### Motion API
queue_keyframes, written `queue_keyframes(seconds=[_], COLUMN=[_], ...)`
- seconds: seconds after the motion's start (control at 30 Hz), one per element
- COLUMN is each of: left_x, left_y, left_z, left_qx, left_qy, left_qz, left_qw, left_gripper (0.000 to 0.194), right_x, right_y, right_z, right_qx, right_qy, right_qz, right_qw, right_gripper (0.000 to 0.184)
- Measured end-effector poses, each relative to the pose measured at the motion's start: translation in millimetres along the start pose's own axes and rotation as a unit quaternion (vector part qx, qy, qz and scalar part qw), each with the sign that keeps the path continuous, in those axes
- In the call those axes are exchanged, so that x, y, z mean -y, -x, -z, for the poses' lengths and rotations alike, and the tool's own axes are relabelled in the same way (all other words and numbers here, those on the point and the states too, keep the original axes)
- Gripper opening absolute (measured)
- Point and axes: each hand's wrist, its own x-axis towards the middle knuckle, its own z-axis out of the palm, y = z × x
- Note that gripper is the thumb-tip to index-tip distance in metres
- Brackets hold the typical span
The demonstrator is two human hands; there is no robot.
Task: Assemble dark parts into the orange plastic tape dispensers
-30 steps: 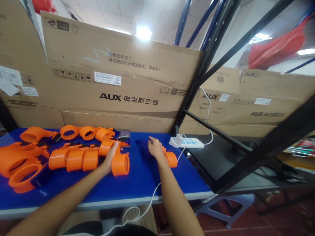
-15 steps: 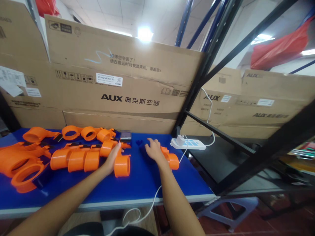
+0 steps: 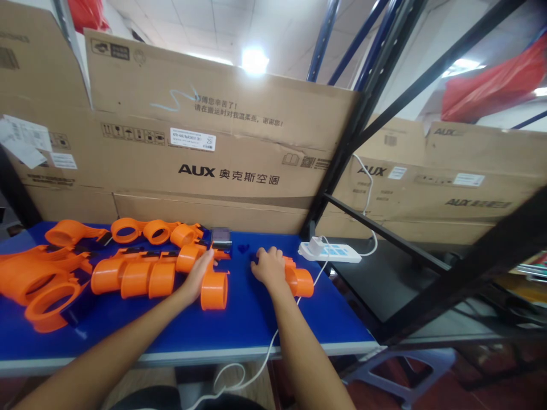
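My left hand (image 3: 200,278) is closed at the right end of a row of orange tape dispensers, against the nearest tape dispenser (image 3: 214,291). Its palm faces right, and part of its grip is hidden. Another tape dispenser (image 3: 188,257) sits just behind this hand. My right hand (image 3: 270,266) rests low over the blue tabletop with its fingers curled down; whatever lies beneath them is hidden. Right beside its wrist are orange dispenser parts (image 3: 302,283), partly covered by the hand. A small dark blue piece (image 3: 243,249) lies left of the right fingertips.
More orange dispensers (image 3: 109,276) fill the left of the blue table (image 3: 171,324). A small grey device (image 3: 221,236) stands behind them. A white power strip (image 3: 329,251) with a white cable (image 3: 273,336) lies right. Large cartons (image 3: 213,142) and a black rack post (image 3: 342,165) stand behind.
My right hand's fingers, more stretched out before, have curled down toward the tabletop. My left hand stays by the same dispenser. The whole view has shifted slightly.
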Motion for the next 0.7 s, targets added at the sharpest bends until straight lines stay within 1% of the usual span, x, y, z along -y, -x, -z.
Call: queue_keyframes(seconds=[0.1, 0.23, 0.43, 0.7], left_x=[-1, -4, -6, -4], left_y=[0, 1, 4, 1], left_z=[0.2, -2.0, -4.5, -2.3], left_qx=[0.007, -0.001, -0.007, 0.007], left_qy=[-0.007, -0.014, -0.034, -0.066], left_qz=[-0.009, -0.016, -0.033, -0.058], left_qw=[1.000, 1.000, 0.999, 0.996], left_gripper=[0.047, 0.049, 0.051, 0.052], right_x=[2, 0, -10, -15], right_y=[1, -1, -10, -10], right_z=[1, 0, -5, -10], right_qx=[-0.006, -0.009, 0.018, 0.036], right_qy=[0.003, 0.007, 0.016, -0.030], right_qz=[-0.012, -0.026, -0.040, -0.010], right_qw=[1.000, 1.000, 0.999, 0.999], right_gripper=[0.037, 0.039, 0.043, 0.043])
